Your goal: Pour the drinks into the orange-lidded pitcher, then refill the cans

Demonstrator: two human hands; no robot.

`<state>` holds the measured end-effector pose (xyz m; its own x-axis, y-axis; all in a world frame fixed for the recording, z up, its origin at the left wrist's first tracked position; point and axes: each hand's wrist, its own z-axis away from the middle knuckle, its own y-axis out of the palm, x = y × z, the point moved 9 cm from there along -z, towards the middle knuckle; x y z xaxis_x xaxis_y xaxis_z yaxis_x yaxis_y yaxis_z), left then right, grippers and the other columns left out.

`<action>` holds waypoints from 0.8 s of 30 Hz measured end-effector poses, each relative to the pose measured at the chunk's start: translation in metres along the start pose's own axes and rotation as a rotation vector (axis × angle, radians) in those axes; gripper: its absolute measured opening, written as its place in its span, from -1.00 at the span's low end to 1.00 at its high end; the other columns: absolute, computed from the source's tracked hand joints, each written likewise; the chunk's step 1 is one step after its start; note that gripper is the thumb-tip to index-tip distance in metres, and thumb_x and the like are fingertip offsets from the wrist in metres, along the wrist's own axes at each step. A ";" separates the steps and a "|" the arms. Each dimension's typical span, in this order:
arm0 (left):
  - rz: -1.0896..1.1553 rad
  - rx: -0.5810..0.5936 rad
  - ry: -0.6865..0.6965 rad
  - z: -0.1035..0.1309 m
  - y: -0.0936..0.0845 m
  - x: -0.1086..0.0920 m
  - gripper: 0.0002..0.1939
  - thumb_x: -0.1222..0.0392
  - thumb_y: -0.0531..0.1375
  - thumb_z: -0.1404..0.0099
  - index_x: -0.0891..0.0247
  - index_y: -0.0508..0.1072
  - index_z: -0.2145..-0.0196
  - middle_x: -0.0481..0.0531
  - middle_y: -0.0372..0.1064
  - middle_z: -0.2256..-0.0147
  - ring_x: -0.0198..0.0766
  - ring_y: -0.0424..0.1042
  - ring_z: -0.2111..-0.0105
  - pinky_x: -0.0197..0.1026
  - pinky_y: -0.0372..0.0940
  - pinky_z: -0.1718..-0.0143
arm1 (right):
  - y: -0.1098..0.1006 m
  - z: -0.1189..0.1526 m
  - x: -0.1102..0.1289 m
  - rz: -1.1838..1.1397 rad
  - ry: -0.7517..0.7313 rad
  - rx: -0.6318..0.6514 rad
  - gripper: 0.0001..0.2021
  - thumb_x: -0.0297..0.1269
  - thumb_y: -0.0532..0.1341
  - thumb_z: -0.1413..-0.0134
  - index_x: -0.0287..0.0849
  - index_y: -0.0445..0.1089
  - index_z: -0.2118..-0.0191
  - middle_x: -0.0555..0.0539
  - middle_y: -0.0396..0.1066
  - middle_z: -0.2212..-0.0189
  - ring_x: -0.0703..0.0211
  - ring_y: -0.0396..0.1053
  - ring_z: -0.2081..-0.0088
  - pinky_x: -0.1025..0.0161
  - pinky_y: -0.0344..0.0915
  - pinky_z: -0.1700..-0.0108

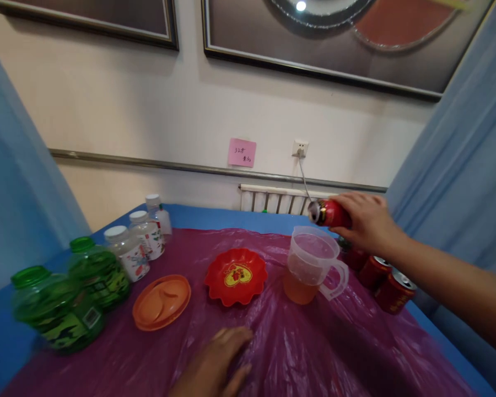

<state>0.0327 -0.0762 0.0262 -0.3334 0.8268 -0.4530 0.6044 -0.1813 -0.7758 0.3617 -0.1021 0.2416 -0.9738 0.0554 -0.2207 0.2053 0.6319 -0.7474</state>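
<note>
A red can is held around its body by the right hand, tipped nearly sideways, mouth leftward, above the jug. Walls judged thin, light, easily dented, perhaps slick; best gripped mid-body, gently. Amber liquid is contained in the jug. Left hand blurred, fingers loosely spread, nothing seen held; contact with the purple sheet cannot be told.

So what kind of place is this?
Probably a small curtained-off corner indoors: blue curtains hang on both sides, and the wall has framed pictures and a power socket.
</note>
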 end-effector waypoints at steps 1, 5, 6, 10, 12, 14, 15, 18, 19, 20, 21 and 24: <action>0.022 -0.017 -0.045 -0.008 -0.008 -0.001 -0.54 0.09 0.29 -0.31 -0.11 0.43 -0.16 0.00 0.56 -0.07 -0.03 0.58 -0.04 -0.02 0.49 -0.08 | -0.007 0.003 0.002 -0.084 0.107 -0.049 -0.45 -0.09 0.37 -0.09 -0.14 0.33 -0.17 -0.25 0.47 -0.03 -0.27 0.41 -0.03 -0.19 0.25 -0.02; 0.264 -0.083 -0.267 -0.045 -0.034 -0.007 -0.43 -0.02 0.30 -0.30 -0.01 0.35 -0.24 0.12 0.51 -0.11 -0.03 0.56 0.00 0.03 0.50 -0.03 | 0.001 0.030 0.062 -0.631 0.355 -0.053 -0.45 0.06 0.35 -0.08 -0.09 0.31 -0.10 -0.16 0.53 0.11 -0.08 0.51 0.18 0.02 0.43 0.18; 0.337 -0.127 -0.307 -0.053 -0.041 -0.010 -0.34 -0.07 0.33 -0.27 0.01 0.30 -0.28 0.15 0.48 -0.13 -0.02 0.55 0.00 0.04 0.50 0.00 | 0.008 0.039 0.087 -0.769 0.368 -0.039 -0.46 0.05 0.36 -0.07 -0.07 0.30 -0.09 -0.14 0.53 0.10 -0.06 0.51 0.16 0.03 0.45 0.17; 0.588 -0.235 -0.339 -0.074 -0.051 -0.022 -0.12 -0.17 0.42 -0.11 0.12 0.22 -0.29 0.21 0.37 -0.23 0.06 0.44 -0.15 0.05 0.41 -0.13 | 0.048 0.063 0.168 -1.077 0.399 0.019 -0.38 -0.11 0.43 0.02 -0.06 0.24 -0.14 -0.16 0.48 -0.01 -0.07 0.49 0.03 0.00 0.46 0.01; 0.616 -0.231 -0.359 -0.078 -0.048 -0.021 -0.20 -0.11 0.42 -0.10 0.15 0.30 -0.23 0.19 0.45 -0.15 0.05 0.48 -0.11 0.04 0.40 -0.13 | 0.066 0.068 0.186 -1.064 0.415 0.007 -0.40 -0.23 0.40 0.02 -0.08 0.24 -0.15 -0.18 0.46 -0.02 -0.09 0.48 0.01 -0.05 0.45 -0.03; 0.580 -0.214 -0.384 -0.081 -0.045 -0.011 -0.30 -0.02 0.42 -0.10 0.17 0.37 -0.16 0.15 0.51 -0.07 0.02 0.51 -0.05 0.01 0.40 -0.11 | 0.082 0.074 0.198 -1.035 0.405 0.010 -0.38 -0.27 0.36 -0.01 -0.09 0.21 -0.20 -0.21 0.44 -0.06 -0.13 0.46 -0.04 -0.11 0.43 -0.08; 0.550 -0.209 -0.398 -0.084 -0.046 -0.002 -0.35 0.02 0.41 -0.11 0.18 0.39 -0.13 0.14 0.53 -0.05 0.01 0.52 -0.03 0.00 0.41 -0.10 | 0.088 0.078 0.201 -1.019 0.397 0.008 -0.34 -0.25 0.35 -0.03 -0.09 0.18 -0.25 -0.24 0.41 -0.12 -0.17 0.43 -0.10 -0.15 0.40 -0.12; 0.378 -0.251 -0.481 -0.101 -0.062 0.046 -0.39 0.01 0.40 -0.13 0.22 0.41 -0.10 0.14 0.56 0.01 -0.01 0.55 0.02 -0.01 0.42 -0.05 | 0.100 0.101 0.207 -0.963 0.377 -0.012 -0.18 -0.15 0.35 -0.08 -0.04 0.00 -0.40 -0.27 0.21 -0.32 -0.25 0.26 -0.29 -0.24 0.33 -0.22; 0.260 -0.294 -0.533 -0.109 -0.075 0.069 -0.36 -0.01 0.41 -0.14 0.24 0.40 -0.12 0.15 0.55 0.00 -0.01 0.55 0.04 -0.01 0.42 -0.03 | 0.102 0.112 0.209 -0.957 0.357 -0.012 -0.18 -0.15 0.33 -0.10 0.01 -0.02 -0.42 -0.24 0.19 -0.35 -0.24 0.24 -0.31 -0.23 0.34 -0.22; 0.131 -0.317 -0.579 -0.118 -0.087 0.092 -0.36 -0.02 0.39 -0.17 0.26 0.38 -0.14 0.18 0.54 -0.02 -0.01 0.54 0.02 -0.03 0.42 -0.03 | 0.103 0.124 0.211 -0.965 0.323 0.000 -0.21 -0.18 0.32 -0.12 0.07 0.01 -0.41 -0.19 0.21 -0.34 -0.21 0.26 -0.31 -0.18 0.39 -0.20; -0.012 -0.332 -0.613 -0.129 -0.101 0.114 -0.38 -0.01 0.38 -0.20 0.29 0.37 -0.14 0.22 0.51 -0.06 0.00 0.52 -0.02 -0.06 0.39 -0.04 | 0.104 0.136 0.212 -0.978 0.290 0.011 -0.26 -0.22 0.31 -0.12 0.13 0.07 -0.39 -0.15 0.27 -0.31 -0.18 0.31 -0.27 -0.12 0.44 -0.16; -0.235 -0.333 -0.721 -0.158 -0.131 0.177 -0.45 0.01 0.36 -0.24 0.39 0.40 -0.07 0.36 0.46 -0.09 0.10 0.45 -0.12 -0.04 0.32 -0.10 | 0.103 0.175 0.196 -0.970 0.277 0.021 -0.36 -0.32 0.32 -0.07 0.24 0.30 -0.27 -0.08 0.46 -0.13 -0.14 0.49 -0.10 0.01 0.54 -0.03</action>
<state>0.0091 0.1784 0.1168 -0.7917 0.2583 -0.5536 0.6058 0.2149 -0.7661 0.2090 -0.1615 0.0123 -0.7092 -0.2961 0.6398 -0.6885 0.4860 -0.5383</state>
